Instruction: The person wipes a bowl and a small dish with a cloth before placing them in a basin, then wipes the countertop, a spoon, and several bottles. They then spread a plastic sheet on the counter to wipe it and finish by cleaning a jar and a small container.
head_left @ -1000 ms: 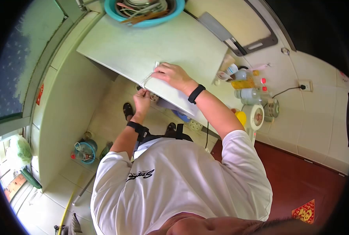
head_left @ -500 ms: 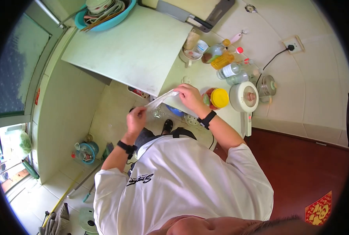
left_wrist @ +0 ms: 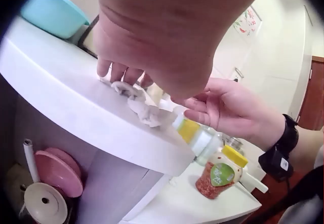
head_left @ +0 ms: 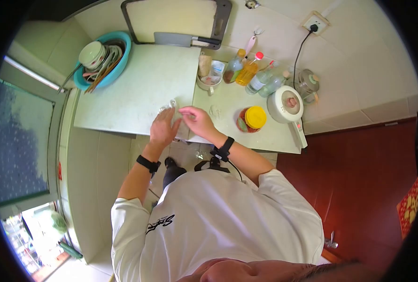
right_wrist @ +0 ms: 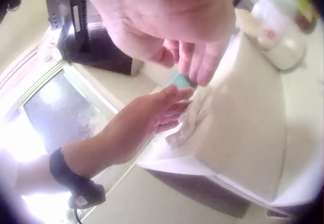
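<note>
A crumpled strip of thin white material (left_wrist: pixel 149 113) lies on the raised white worktop (head_left: pixel 134 98), close to its front edge. My left hand (head_left: pixel 164 126) is over the worktop with its fingers extended, the fingertips right at the strip in the left wrist view. Beside it, my right hand (head_left: pixel 197 121) has loosely bent fingers pointing towards the left hand, and nothing shows in its grasp. In the right wrist view the strip (right_wrist: pixel 185 125) runs along the worktop just below the right fingertips (right_wrist: pixel 205 77).
A blue basin (head_left: pixel 124 61) of dishes stands at the back left. A cutting board (head_left: pixel 171 19) and a cleaver (head_left: pixel 171 39) lean on the wall. Several bottles (head_left: pixel 247 73), a yellow-lidded jar (head_left: pixel 255 117) and a white pot (head_left: pixel 284 105) occupy the lower counter at right.
Half a second ago both hands held the white strip stretched between them. Now it lies crumpled on the worktop, and the hands have come close together over it. The head view has shifted.
</note>
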Motion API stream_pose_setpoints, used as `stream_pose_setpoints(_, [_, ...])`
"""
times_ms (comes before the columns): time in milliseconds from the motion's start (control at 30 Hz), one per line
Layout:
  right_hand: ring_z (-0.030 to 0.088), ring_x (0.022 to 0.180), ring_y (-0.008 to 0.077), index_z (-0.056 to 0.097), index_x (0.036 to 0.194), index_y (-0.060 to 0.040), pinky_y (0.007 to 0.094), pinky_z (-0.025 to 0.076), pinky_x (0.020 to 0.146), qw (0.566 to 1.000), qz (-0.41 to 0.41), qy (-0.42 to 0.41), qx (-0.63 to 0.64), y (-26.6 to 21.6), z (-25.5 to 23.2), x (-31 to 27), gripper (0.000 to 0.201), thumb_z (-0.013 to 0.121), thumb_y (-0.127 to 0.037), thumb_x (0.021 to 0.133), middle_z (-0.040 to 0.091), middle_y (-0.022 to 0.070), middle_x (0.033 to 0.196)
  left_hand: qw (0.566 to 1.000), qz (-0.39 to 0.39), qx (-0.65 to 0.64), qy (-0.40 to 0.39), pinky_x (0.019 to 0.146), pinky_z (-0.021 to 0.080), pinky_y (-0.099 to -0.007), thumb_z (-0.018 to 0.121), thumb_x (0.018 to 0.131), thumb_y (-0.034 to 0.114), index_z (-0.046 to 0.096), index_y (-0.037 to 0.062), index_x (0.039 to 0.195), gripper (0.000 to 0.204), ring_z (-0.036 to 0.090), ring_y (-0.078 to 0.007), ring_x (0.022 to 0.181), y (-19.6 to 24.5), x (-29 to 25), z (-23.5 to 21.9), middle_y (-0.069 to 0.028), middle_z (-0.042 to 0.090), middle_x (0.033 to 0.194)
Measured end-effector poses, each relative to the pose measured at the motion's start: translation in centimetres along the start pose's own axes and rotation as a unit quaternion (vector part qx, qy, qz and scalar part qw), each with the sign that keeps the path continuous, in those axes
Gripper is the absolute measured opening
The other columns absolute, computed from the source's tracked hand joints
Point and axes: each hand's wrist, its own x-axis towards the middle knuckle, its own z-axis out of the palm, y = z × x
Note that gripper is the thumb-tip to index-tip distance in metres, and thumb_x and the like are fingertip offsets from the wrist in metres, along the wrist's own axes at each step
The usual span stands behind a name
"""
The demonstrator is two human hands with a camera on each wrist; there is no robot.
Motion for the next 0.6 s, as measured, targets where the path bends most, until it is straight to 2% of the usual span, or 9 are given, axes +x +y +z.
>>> stream_pose_setpoints(67, [0.067,0.091,0.0177,0.06,0.121,-0.0022,0.0299,0.055,0.073,0.971,-0.006,0.199,0.131,2.8,-0.3,0.0,0.03,0.058,-0.007,0.091,0.067,0.0093,0.112,0.998,0.047,0.012,-0.033,0.099,0.048,-0.043,0.068,0.086,0.02,0.063,0.0058,0.122,0.039,0.06,-0.0354,0.115,-0.4,0.5,-0.6,-0.0182,0.064,0.123])
stream_pose_setpoints(100, [0.067,0.091,0.0177,0.06,0.121,-0.0022,0.0299,0.055,0.073,0.97,-0.004,0.213,0.12,3.1,-1.1,0.1,0.03,0.058,-0.007,0.091,0.067,0.0093,0.112,0.994,0.083,0.034,-0.061,0.101,0.047,-0.0426,0.069,0.086,0.021,0.063,0.0057,0.122,0.04,0.059,-0.0352,0.118,-0.6,1.0,-0.7,-0.0175,0.064,0.123])
stream_pose_setpoints(167, [0.067,0.087,0.017,0.06,0.119,-0.0022,0.0281,0.054,0.065,0.899,0.174,0.336,0.218,3.5,-3.1,0.6,0.031,0.061,-0.006,0.088,0.067,0.0067,0.106,0.988,0.136,0.015,-0.067,0.098,0.049,-0.0413,0.065,0.084,0.014,0.066,0.0035,0.112,0.03,0.061,-0.033,0.116,-2.6,1.5,-0.1,-0.0158,0.066,0.118])
stream_pose_setpoints(300, [0.066,0.09,0.0183,0.06,0.117,-0.001,0.0289,0.053,0.069,0.869,0.154,0.449,0.141,2.9,-9.3,1.8,0.034,0.062,-0.005,0.084,0.066,0.0071,0.103,0.967,0.239,-0.047,-0.077,0.092,0.054,-0.0407,0.057,0.078,-0.002,0.069,0.0014,0.099,0.024,0.065,-0.0314,0.108,-4.0,0.9,-0.7,-0.013,0.069,0.113])
stream_pose_setpoints(433, [0.065,0.101,0.0282,0.058,0.123,-0.0002,0.0359,0.052,0.087,0.871,0.044,0.467,-0.145,4.6,-18.9,4.5,0.043,0.065,-0.011,0.082,0.066,0.0151,0.109,0.937,0.311,-0.065,-0.145,0.09,0.054,-0.0378,0.057,0.077,0.002,0.069,0.0029,0.1,0.026,0.064,-0.0281,0.111,-6.4,0.4,-3.4,-0.0095,0.069,0.113])
stream_pose_setpoints(467, [0.065,0.101,0.0282,0.058,0.123,-0.0002,0.0359,0.052,0.087,0.871,0.042,0.466,-0.147,3.8,-20.4,5.5,0.043,0.065,-0.011,0.082,0.066,0.0151,0.109,0.938,0.301,-0.061,-0.159,0.091,0.054,-0.0382,0.059,0.076,0.002,0.069,0.0035,0.098,0.024,0.064,-0.0281,0.111,-7.1,0.4,-4.0,-0.0092,0.069,0.112])
stream_pose_setpoints(500, [0.066,0.098,0.0269,0.059,0.125,-0.0034,0.0366,0.053,0.085,0.864,0.076,0.433,-0.246,3.0,-21.5,6.4,0.045,0.067,-0.014,0.082,0.065,0.016,0.112,0.939,0.29,-0.058,-0.174,0.091,0.054,-0.0385,0.06,0.075,0.002,0.069,0.0041,0.095,0.022,0.064,-0.0281,0.11,-7.3,0.2,-4.5,-0.0088,0.069,0.111])
stream_pose_setpoints(533, [0.066,0.095,0.0256,0.059,0.127,-0.0066,0.0373,0.054,0.083,0.847,0.103,0.392,-0.343,2.2,-22.4,7.4,0.047,0.069,-0.017,0.083,0.063,0.0169,0.115,0.942,0.285,-0.055,-0.17,0.091,0.054,-0.0385,0.06,0.075,0.002,0.069,0.0041,0.095,0.022,0.064,-0.0281,0.11,-7.1,0.1,-4.8,-0.0088,0.069,0.111])
stream_pose_setpoints(600, [0.066,0.097,0.0294,0.059,0.129,-0.0097,0.0399,0.053,0.084,0.847,0.114,0.35,-0.384,1.2,-22.7,9.1,0.048,0.069,-0.019,0.083,0.062,0.0183,0.118,0.954,0.267,-0.052,-0.126,0.093,0.052,-0.0422,0.064,0.073,0.002,0.068,0.006,0.091,0.019,0.061,-0.0309,0.113,-6.5,0.3,-6.0,-0.0095,0.067,0.114])
